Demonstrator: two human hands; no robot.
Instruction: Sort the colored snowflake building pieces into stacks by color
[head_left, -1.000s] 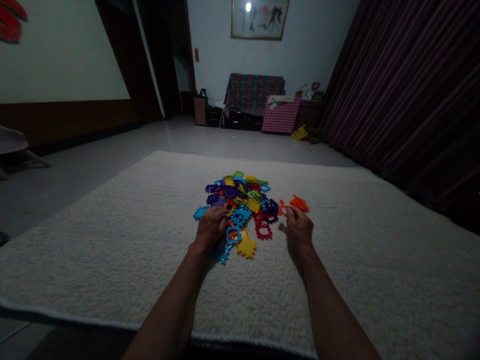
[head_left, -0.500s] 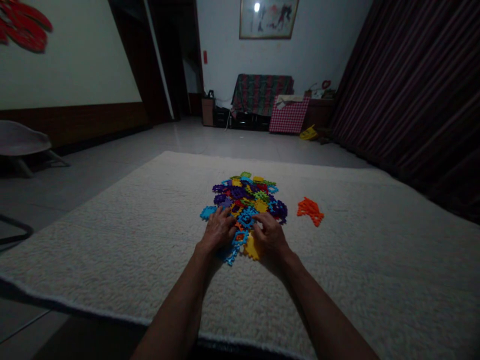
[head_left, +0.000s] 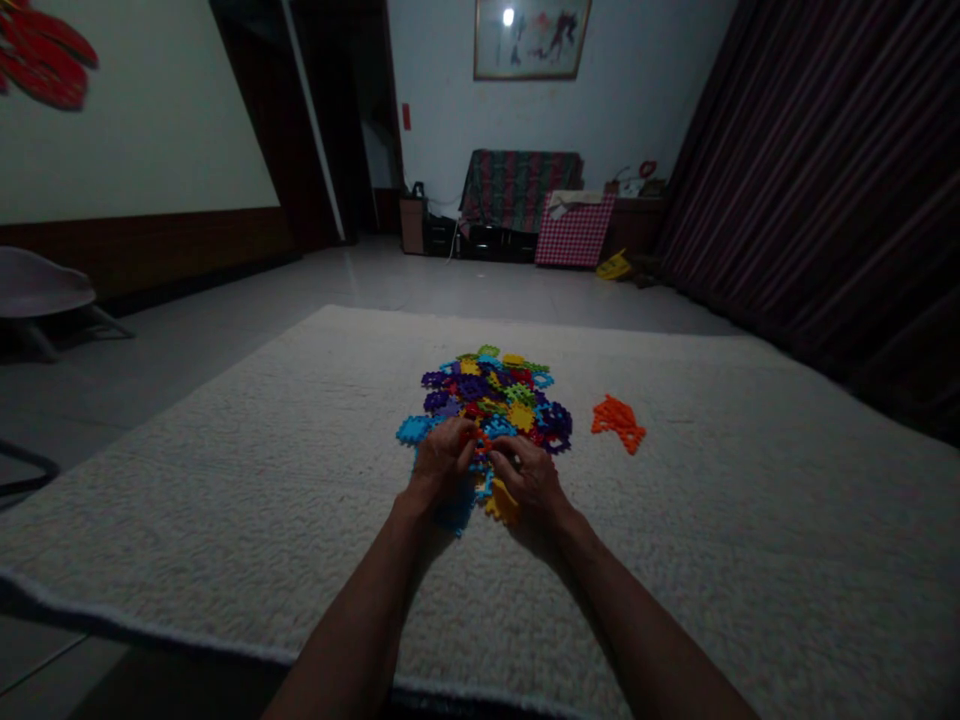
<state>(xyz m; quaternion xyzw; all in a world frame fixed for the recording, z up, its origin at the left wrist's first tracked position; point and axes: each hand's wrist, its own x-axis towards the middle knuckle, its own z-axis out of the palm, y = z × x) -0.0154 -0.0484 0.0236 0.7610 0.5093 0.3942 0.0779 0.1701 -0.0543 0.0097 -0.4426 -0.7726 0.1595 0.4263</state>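
Note:
A heap of coloured plastic puzzle pieces in purple, blue, yellow, green and red lies on a cream rug. My left hand and my right hand meet at the near edge of the heap, fingers curled together around an orange piece between them. A yellow piece and a blue piece lie partly under my hands. A small cluster of orange pieces sits apart to the right of the heap.
The rug lies on a grey tiled floor. A pale chair stands at the left. At the far wall are a cloth-covered cabinet and a red checked panel. Dark striped curtains line the right side.
My right hand left the orange cluster at the right and came to the heap beside my left hand. Both hands have now closed together on an orange piece.

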